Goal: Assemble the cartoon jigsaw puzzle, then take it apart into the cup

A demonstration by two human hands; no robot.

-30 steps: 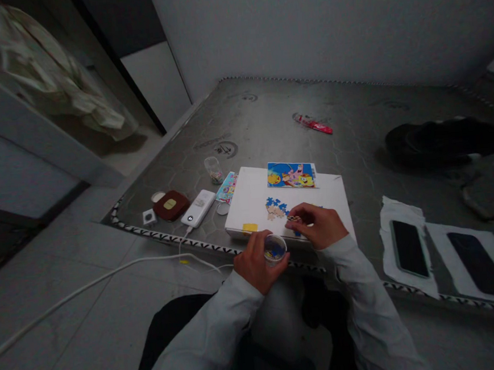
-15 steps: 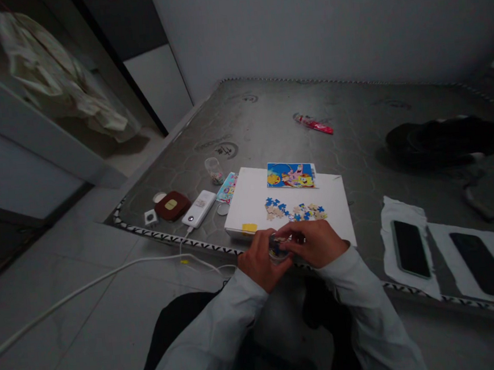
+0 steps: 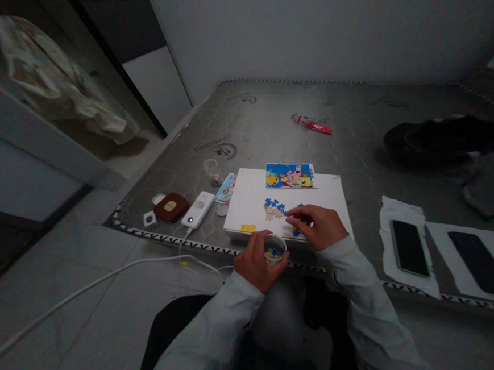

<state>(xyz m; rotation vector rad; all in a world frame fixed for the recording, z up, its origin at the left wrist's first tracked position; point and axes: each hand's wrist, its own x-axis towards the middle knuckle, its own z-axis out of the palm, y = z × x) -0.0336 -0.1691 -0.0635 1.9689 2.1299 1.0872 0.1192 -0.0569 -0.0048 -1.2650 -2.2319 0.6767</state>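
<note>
My left hand [image 3: 255, 262] is wrapped around a small clear plastic cup [image 3: 281, 255], tilted so its open mouth shows jigsaw pieces [image 3: 271, 254] inside. It is held at the front edge of a white box [image 3: 248, 199]. Over the box, my right hand [image 3: 318, 225] has thumb and forefinger pinched on a small jigsaw piece, mostly hidden by the fingertips. Just left of those fingertips lies a loose group of blue and tan jigsaw pieces [image 3: 273, 209]. More pieces are partly covered by my right hand. A cartoon picture card [image 3: 289, 175] rests at the box's far edge.
Left of the box are a clear container [image 3: 213, 171], a colourful packet [image 3: 225, 189], a round lid [image 3: 222, 210], a white power bank [image 3: 198, 209] with a cable and a brown case [image 3: 172, 207]. Two phones [image 3: 410, 247] lie at right. A red wrapper [image 3: 312, 124] lies behind.
My right hand has left the cup's mouth and moved up and right over the pieces on the box. My left hand keeps its hold on the cup, whose mouth is now uncovered.
</note>
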